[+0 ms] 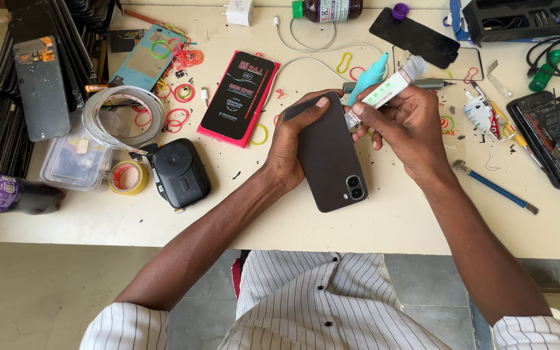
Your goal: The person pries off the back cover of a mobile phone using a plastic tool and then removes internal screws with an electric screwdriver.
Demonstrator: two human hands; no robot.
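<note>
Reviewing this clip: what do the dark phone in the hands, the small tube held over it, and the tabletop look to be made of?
Phone: matte dark back, probably plastic or frosted glass; it shows almost no glare. Tube in the right hand: white and green, likely soft plastic, though the look leaves that open. Tabletop: smooth cream surface, likely laminate. The left hand steadies the phone.

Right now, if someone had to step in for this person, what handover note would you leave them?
Left hand grips the dark phone, back side up, camera lenses toward the person, lying on the cream table.
Right hand holds a small white-and-green tube, its tip at the phone's top edge.
Done: phone's back looks closed. Whether anything has come out of the tube cannot be seen.
Left: the work along that top edge.
Nearby: red-and-black flat box, blue-handled tool, opened phone at right.
</note>
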